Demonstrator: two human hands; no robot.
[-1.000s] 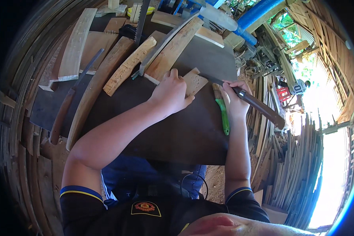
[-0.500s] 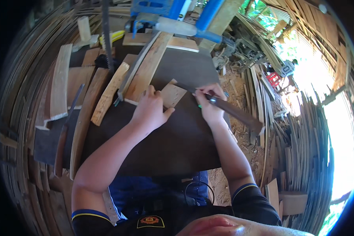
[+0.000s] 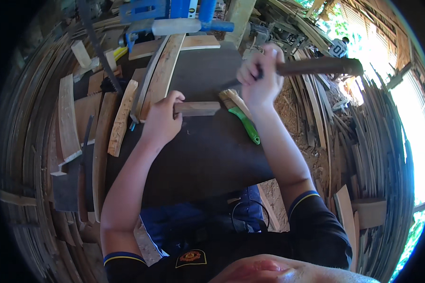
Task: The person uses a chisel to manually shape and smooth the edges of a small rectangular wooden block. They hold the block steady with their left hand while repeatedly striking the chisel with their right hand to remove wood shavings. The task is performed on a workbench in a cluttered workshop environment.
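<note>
My left hand (image 3: 163,118) grips a small brown wood block (image 3: 198,109) by its left end, just above the dark tabletop (image 3: 198,155). My right hand (image 3: 261,78) is raised to the right of the block and closed around a long-handled knife (image 3: 318,67). The thick wooden handle sticks out to the right of the fist; the dark blade points left and down toward the block, blurred against the table. Below my right hand, beside the wrist, lies a brush with a green handle (image 3: 244,123). Its bristles are near the right end of the block.
A long board (image 3: 163,70) runs away from my left hand toward a blue machine (image 3: 177,21). Left of it lie a rough wood strip (image 3: 123,118), curved boards (image 3: 71,118) and a handsaw (image 3: 99,52). Stacked timber (image 3: 378,155) stands at right; a person (image 3: 339,47) is far behind.
The block has turned from its flat face to its narrow side in my left hand. My right hand has lifted up and away with the knife, uncovering the green brush.
</note>
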